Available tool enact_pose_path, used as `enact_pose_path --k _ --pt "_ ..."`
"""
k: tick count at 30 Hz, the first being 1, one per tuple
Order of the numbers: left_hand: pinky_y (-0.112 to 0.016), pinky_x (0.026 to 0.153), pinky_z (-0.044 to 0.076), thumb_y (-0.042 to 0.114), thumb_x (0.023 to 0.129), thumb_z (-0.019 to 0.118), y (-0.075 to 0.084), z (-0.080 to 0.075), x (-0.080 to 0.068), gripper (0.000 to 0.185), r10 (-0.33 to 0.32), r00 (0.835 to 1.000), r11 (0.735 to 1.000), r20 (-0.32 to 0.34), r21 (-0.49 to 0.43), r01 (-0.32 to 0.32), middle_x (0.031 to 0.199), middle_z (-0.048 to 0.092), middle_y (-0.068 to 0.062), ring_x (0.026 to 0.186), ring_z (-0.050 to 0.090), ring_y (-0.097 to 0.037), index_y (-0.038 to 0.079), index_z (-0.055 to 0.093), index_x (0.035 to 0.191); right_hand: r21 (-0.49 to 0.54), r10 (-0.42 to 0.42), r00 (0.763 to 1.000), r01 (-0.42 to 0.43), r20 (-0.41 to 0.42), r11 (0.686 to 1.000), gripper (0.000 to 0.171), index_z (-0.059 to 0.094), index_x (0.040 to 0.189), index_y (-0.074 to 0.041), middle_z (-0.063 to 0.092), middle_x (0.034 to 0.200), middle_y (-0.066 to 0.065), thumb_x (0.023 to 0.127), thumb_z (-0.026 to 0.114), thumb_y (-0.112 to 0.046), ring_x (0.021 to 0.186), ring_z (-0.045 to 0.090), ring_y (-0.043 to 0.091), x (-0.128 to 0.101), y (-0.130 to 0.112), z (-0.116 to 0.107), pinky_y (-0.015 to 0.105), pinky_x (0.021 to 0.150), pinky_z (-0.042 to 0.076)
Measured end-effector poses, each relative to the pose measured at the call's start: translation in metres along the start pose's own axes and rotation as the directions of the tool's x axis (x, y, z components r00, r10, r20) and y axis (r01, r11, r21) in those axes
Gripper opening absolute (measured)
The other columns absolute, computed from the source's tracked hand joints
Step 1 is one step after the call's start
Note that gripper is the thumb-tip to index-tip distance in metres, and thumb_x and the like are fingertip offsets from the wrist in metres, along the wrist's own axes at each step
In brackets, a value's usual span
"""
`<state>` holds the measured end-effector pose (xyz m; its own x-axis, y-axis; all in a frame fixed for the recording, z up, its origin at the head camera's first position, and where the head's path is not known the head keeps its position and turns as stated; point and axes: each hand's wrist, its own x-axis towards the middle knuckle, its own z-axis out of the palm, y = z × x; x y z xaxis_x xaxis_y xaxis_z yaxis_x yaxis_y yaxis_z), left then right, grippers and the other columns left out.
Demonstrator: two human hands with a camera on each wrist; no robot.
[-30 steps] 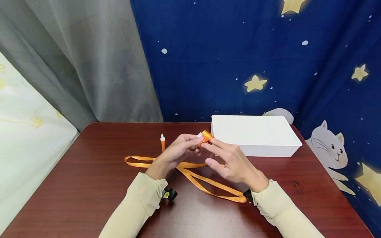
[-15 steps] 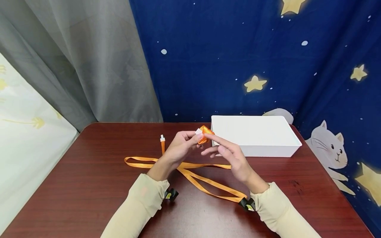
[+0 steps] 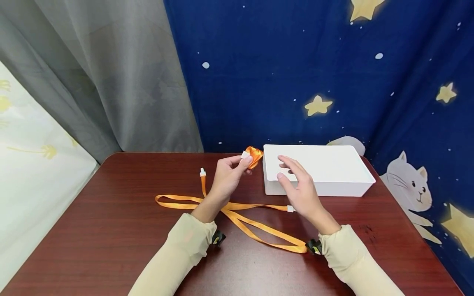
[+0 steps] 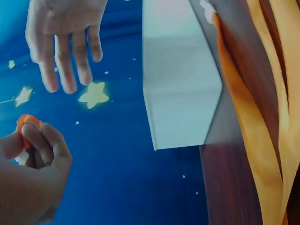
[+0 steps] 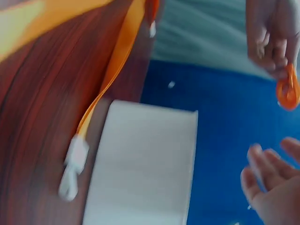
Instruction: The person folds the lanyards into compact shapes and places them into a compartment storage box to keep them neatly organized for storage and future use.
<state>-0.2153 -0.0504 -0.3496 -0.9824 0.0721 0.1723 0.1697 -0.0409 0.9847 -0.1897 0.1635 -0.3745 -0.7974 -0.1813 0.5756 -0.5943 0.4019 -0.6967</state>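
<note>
My left hand (image 3: 230, 172) pinches a small rolled-up orange strap (image 3: 253, 156) with a white end tab, held above the table beside the white box (image 3: 333, 164). In the left wrist view the same roll (image 4: 24, 125) shows between my left fingertips. My right hand (image 3: 296, 185) hovers open, fingers spread, in front of the box and holds nothing; in the right wrist view its fingers (image 5: 267, 180) appear below the orange roll (image 5: 287, 92). Longer orange straps (image 3: 237, 213) lie crossed on the brown table (image 3: 111, 230), one white tip (image 3: 290, 209) just beside my right hand.
The white box is open-topped and stands at the table's far right. Another strap end with a white tip (image 3: 202, 172) lies left of my left hand. A blue star-patterned cloth (image 3: 314, 74) and a grey curtain (image 3: 111, 74) hang behind the table.
My right hand has let go of the orange roll and moved right, opening in front of the box. My left hand has lifted the roll slightly up and away.
</note>
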Motion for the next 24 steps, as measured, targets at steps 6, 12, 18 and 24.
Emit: enact_pose_path --k 6,12,18,24 --pt "-0.023 0.068 0.047 0.023 0.095 0.070 -0.005 0.009 0.006 0.027 0.007 0.999 0.999 -0.048 0.054 -0.004 0.085 0.069 -0.013 0.074 0.063 -0.014 -0.002 0.074 0.101 -0.236 0.179 0.982 -0.188 -0.059 0.953 0.057 0.043 0.149 -0.006 0.040 0.152 0.019 0.097 0.062 -0.022 0.141 0.036 0.036 0.002 0.029 -0.020 0.059 0.111 0.029" --pt "-0.020 0.064 0.045 0.024 0.095 0.070 -0.013 0.019 0.014 0.027 -0.017 0.999 0.997 -0.027 0.072 0.019 0.083 0.069 -0.012 0.075 0.062 -0.019 -0.002 0.074 0.099 -0.271 0.265 0.961 -0.277 -0.080 0.922 0.065 0.037 0.150 0.001 0.033 0.154 0.025 0.096 0.063 -0.023 0.142 0.031 0.042 0.001 0.050 -0.037 0.062 0.112 0.026" --pt "-0.023 0.063 0.044 0.025 0.094 0.070 -0.021 0.031 0.019 0.027 -0.053 0.999 0.992 0.003 0.116 0.052 0.077 0.066 -0.009 0.082 0.061 -0.029 -0.001 0.074 0.096 -0.282 0.309 0.944 -0.331 -0.120 0.901 0.070 0.034 0.151 0.002 0.032 0.154 0.027 0.095 0.064 -0.028 0.143 0.030 0.043 -0.002 0.061 -0.045 0.060 0.113 0.025" --pt "-0.026 0.064 0.048 0.029 0.094 0.070 -0.024 0.040 0.022 0.028 -0.104 0.995 0.978 0.005 0.180 0.101 0.080 0.064 -0.006 0.073 0.057 -0.018 0.001 0.075 0.100 -0.332 0.344 0.931 -0.366 -0.125 0.869 0.076 0.031 0.151 0.007 0.030 0.153 0.031 0.096 0.063 -0.034 0.141 0.030 0.046 -0.005 0.067 -0.048 0.060 0.113 0.025"
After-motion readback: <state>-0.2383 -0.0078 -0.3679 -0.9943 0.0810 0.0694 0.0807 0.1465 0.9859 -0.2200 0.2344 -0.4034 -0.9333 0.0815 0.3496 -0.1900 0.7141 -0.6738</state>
